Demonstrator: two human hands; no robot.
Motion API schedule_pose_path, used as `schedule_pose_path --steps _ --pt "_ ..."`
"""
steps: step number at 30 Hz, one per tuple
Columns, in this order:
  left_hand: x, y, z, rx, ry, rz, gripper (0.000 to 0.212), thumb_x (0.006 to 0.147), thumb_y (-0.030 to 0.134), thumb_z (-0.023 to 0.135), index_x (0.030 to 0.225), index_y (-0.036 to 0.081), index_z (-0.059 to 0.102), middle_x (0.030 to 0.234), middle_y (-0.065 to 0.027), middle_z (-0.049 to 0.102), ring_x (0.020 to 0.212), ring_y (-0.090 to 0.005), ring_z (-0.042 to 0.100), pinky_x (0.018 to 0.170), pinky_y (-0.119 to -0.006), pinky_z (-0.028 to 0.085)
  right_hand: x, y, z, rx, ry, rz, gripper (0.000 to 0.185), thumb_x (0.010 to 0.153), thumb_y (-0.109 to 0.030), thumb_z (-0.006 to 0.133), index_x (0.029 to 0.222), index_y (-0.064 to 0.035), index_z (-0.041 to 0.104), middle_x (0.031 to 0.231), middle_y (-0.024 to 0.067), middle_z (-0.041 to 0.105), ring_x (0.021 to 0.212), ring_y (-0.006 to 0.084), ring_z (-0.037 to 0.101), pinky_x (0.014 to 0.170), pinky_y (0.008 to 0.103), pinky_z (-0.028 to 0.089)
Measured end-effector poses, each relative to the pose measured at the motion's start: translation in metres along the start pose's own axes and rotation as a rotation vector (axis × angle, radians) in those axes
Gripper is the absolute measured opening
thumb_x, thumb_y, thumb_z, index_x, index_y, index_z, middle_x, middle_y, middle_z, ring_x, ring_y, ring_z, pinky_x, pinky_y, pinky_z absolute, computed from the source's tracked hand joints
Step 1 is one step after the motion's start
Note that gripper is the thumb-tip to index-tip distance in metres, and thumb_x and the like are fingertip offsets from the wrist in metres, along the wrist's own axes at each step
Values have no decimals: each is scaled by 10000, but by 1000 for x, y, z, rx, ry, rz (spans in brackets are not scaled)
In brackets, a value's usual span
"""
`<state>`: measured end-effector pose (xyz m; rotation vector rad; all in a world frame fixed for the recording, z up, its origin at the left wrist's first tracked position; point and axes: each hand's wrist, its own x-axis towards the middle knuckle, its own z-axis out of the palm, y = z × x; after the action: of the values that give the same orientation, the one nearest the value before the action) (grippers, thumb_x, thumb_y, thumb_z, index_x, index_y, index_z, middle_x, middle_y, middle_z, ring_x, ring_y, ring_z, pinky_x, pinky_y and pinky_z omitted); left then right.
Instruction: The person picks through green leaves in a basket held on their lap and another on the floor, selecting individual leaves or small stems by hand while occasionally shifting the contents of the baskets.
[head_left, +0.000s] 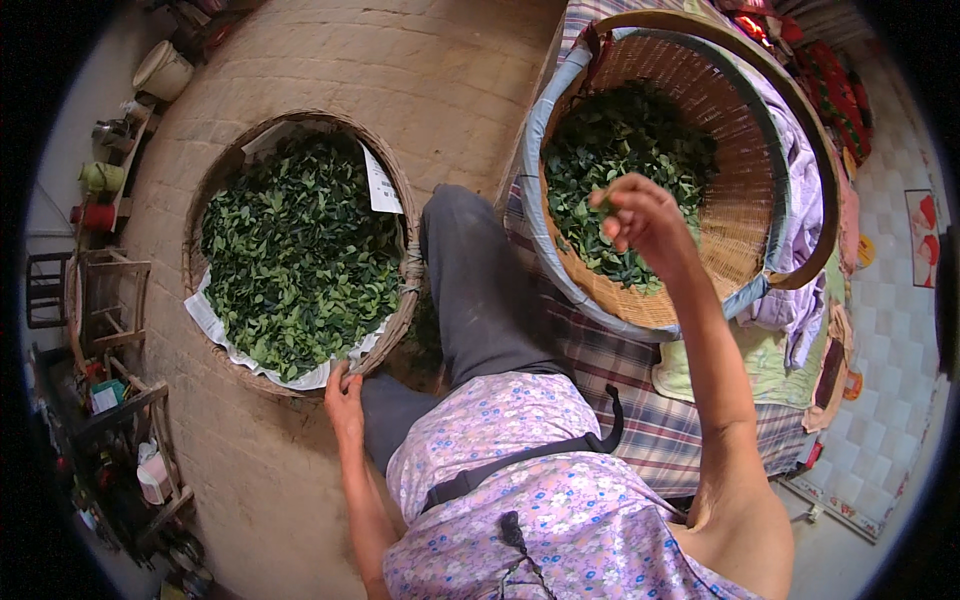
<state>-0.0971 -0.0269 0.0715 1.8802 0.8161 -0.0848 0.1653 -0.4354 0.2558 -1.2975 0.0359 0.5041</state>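
Over the deep wicker basket (739, 225) on my right, my right hand (637, 217) is raised with curled fingers. A small greenish bit shows at its fingertips, blurred, and seems pinched there. Loose green leaves (630, 150) lie in that basket, which has a cloth-wrapped rim and a wide arched handle. My left hand (345, 397) rests at the near rim of a round wicker basket (409, 300) on my left, thumb and fingers by its white liner (300, 379). A thick heap of green leaves (300, 247) fills this basket.
The right basket stands on a plaid cloth (637, 420) beside purple and green fabric (787, 300). My grey-trousered leg (480, 285) lies between the baskets. Wooden stools (116, 300) and a white bucket (163, 71) stand along the left wall.
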Motion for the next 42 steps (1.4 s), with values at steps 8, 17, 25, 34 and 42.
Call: schedule_pose_path --steps 8,17,25,34,42 --pt "4 11 -1 32 -20 -12 371 845 16 624 1211 -8 573 1134 -112 627 925 -169 612 842 -283 470 -35 75 142 -570 -551 -262 160 773 -17 584 919 47 598 815 202 638 750 311 650 678 372 507" --pt "4 16 0 48 -10 21 375 858 45 625 1219 -33 560 1128 -118 628 923 -172 612 838 -282 471 -34 40 104 -834 -439 -378 245 755 9 606 1000 -4 618 906 181 641 822 353 636 710 387 516" --pt "8 12 15 36 -71 21 355 855 44 628 1200 -24 579 1082 -102 628 912 -164 607 830 -277 471 62 20 -108 -1309 307 -284 250 782 61 614 995 -56 674 940 99 693 835 243 668 752 352 524" --pt "4 30 6 84 -36 -27 360 849 109 629 1191 2 598 1056 -117 641 911 -178 614 819 -299 476 95 54 -145 -1643 293 -124 370 832 -7 597 1201 -34 606 1356 180 487 1214 334 502 966 421 466" --pt "11 28 20 109 -17 34 328 845 119 622 1158 21 624 989 -115 639 894 -200 618 799 -314 482 68 39 -155 -1393 295 -284 278 899 -43 562 1171 -10 606 1114 130 648 942 244 646 803 350 506"
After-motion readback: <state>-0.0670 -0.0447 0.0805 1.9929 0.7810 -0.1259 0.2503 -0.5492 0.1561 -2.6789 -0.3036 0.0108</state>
